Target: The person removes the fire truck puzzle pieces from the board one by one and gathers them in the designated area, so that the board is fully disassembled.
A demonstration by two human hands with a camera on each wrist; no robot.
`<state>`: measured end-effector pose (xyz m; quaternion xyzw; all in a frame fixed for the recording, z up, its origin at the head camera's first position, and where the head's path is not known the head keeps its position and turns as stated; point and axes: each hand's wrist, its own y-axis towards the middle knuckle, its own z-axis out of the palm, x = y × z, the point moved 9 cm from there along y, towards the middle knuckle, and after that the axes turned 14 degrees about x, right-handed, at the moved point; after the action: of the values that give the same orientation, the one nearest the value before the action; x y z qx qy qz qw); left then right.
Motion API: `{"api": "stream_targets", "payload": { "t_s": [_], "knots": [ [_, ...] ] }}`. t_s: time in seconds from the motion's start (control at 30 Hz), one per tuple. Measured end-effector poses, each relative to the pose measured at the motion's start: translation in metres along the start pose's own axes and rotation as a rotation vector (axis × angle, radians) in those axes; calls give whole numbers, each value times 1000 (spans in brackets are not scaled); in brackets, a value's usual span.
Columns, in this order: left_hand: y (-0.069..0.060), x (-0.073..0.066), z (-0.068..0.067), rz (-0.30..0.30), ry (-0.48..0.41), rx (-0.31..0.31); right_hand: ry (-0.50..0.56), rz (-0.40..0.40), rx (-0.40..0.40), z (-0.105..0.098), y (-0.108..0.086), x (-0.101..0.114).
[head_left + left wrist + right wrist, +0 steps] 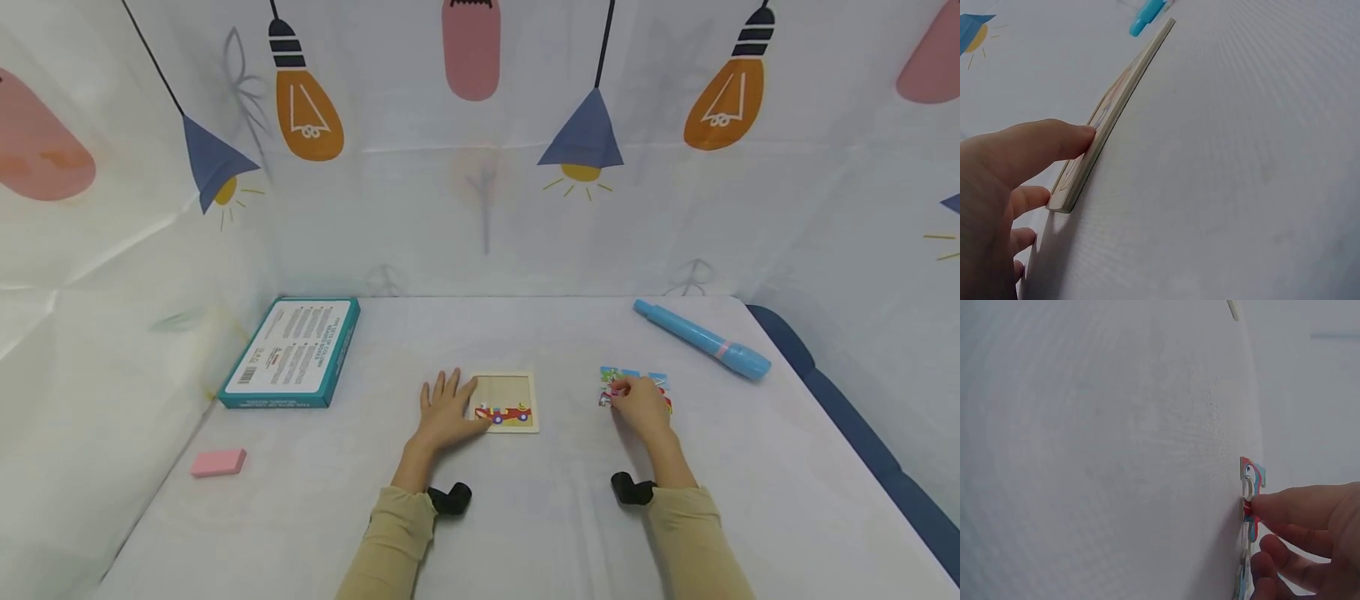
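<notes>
In the head view, the wooden puzzle frame (512, 380) lies flat, with red vehicle pieces (506, 413) along its bottom. My left hand (444, 417) rests at its left side with fingers spread; in the left wrist view, the thumb of that hand (1016, 162) presses on the border of the frame (1110, 125). Farther right, my right hand (643, 408) is over several colourful puzzle pieces (609, 375). In the right wrist view, thumb and finger of the right hand (1310, 531) pinch a red and blue piece (1252, 472); part of it is hidden behind them.
A teal-edged box (288, 346) lies at the back left, and a pink block (218, 462) is nearer on the left. At the back right lies a light blue tube-shaped object (701, 337). Dark blue padding (840, 417) runs beyond the table's right edge.
</notes>
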<state>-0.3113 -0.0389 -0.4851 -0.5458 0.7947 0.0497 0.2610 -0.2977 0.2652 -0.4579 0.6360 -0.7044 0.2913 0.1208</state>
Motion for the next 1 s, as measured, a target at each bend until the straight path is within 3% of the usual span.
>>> {"api": "stream_targets", "payload": {
  "t_s": [0.13,0.3,0.53,0.77,1.0],
  "knots": [
    [0,-2,0,-19,-6,4,-65,-3,-33,-3,0,5],
    [0,-3,0,-51,-18,-13,17,-101,-45,2,0,24],
    [2,-2,5,-76,-13,-53,115,-211,67,39,4,64],
    [5,-1,7,-101,55,-69,60,-292,231,78,2,105],
    [6,0,8,-115,65,-60,-87,-293,206,85,0,118]
  ]
}}
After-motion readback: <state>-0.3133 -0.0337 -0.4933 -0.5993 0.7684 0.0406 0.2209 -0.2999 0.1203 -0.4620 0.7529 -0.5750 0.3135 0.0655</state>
